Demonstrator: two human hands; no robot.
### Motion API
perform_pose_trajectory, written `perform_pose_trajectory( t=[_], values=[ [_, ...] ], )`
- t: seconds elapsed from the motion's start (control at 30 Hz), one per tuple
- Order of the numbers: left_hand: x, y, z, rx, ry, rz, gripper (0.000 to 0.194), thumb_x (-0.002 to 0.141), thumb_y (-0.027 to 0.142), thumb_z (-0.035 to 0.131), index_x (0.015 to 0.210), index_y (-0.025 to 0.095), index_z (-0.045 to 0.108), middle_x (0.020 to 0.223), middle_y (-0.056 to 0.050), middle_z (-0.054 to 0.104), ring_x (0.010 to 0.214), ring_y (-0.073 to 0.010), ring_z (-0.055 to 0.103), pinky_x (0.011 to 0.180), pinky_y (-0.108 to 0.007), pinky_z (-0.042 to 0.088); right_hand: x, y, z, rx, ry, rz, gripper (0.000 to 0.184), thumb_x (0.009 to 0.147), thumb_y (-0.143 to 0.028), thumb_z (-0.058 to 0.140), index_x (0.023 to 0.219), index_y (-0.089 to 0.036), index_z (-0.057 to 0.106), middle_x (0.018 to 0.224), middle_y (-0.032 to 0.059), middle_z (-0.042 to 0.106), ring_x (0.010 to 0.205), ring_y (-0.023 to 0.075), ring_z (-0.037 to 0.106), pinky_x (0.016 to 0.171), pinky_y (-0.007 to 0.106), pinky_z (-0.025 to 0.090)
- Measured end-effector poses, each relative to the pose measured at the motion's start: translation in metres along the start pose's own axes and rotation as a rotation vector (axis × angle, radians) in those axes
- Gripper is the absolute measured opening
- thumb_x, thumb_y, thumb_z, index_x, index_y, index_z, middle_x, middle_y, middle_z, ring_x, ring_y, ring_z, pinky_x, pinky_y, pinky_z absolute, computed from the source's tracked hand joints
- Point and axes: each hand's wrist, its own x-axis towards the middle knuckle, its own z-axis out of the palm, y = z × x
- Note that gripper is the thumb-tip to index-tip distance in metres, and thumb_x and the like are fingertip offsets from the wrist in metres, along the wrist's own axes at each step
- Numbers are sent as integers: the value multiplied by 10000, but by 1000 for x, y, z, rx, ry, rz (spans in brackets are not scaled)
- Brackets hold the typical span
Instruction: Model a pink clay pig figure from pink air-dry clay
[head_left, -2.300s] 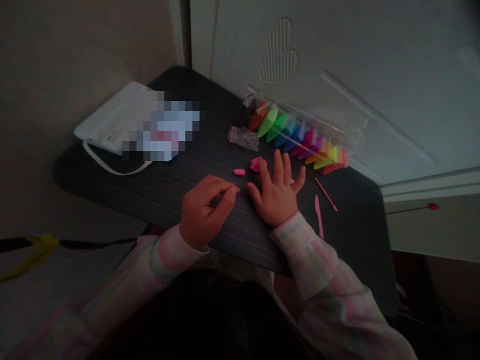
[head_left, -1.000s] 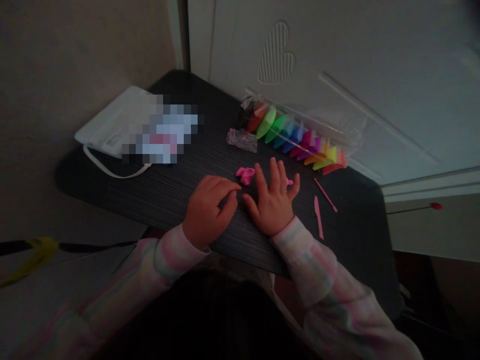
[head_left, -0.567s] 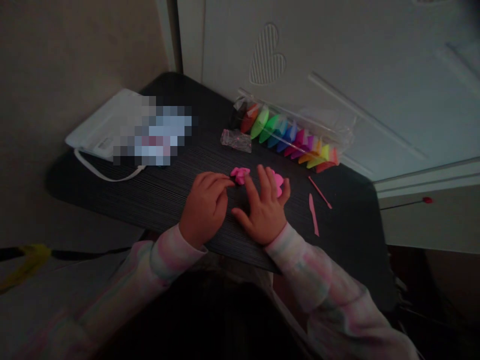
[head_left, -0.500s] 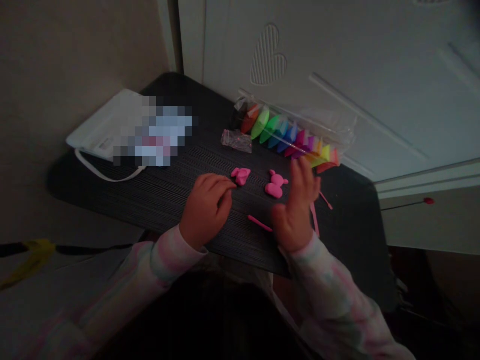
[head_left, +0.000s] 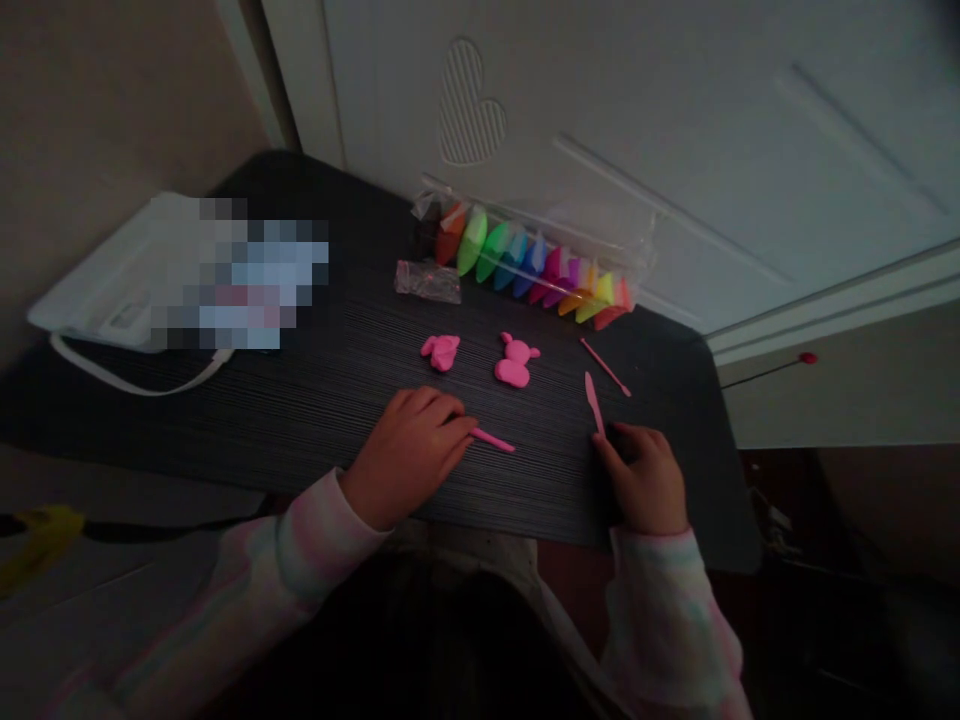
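The near end of a pink knife [head_left: 592,398] is held in the closed fingers of the right hand [head_left: 649,482], with its blade pointed away from the person across the dark table [head_left: 337,410]. The left hand [head_left: 409,455] is rested on the table with its fingers curled, and one end of a thin pink clay roll [head_left: 495,440] is touched by its fingertips; whether the roll is pinched or only pressed cannot be told. The rest of the roll is left in view, slanted toward the right hand.

Beyond the roll, a pink clay figure [head_left: 514,364] is laid flat, made up of a wide lower piece, a rounder upper piece and two small knobs. To its left, well apart from it, a folded pink clay lump [head_left: 442,353] is set down. A thin pink stick [head_left: 606,367] is placed just beside the knife, on its far right side. Toward the door [head_left: 637,80], a small clear bag [head_left: 429,282] is seen near a clear pack [head_left: 525,262] filled with clay of many colours. A white case [head_left: 105,275] with a strap is placed at the left of the table, partly hidden by blurring.
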Motion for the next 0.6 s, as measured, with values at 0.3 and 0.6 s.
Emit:
perform_pose_trajectory(
  t=[0.3, 0.6],
  values=[
    [-2, 22, 6, -127, 56, -73, 137, 836, 227, 469, 848, 169, 593, 841, -36, 616, 818, -186, 497, 738, -344, 391, 15, -6, -1, 91, -160, 10, 180, 726, -310, 480, 717, -153, 569, 727, 65, 565, 657, 175, 534, 636, 315, 427],
    [-1, 27, 8, -74, -21, -103, 143, 834, 244, 460, 839, 178, 588, 847, -42, 600, 830, -208, 491, 733, -365, 388, -16, -30, -13, 130, -156, 27, 126, 799, -254, 372, 848, -170, 452, 706, 62, 607, 595, 182, 575, 559, 306, 428]
  ],
)
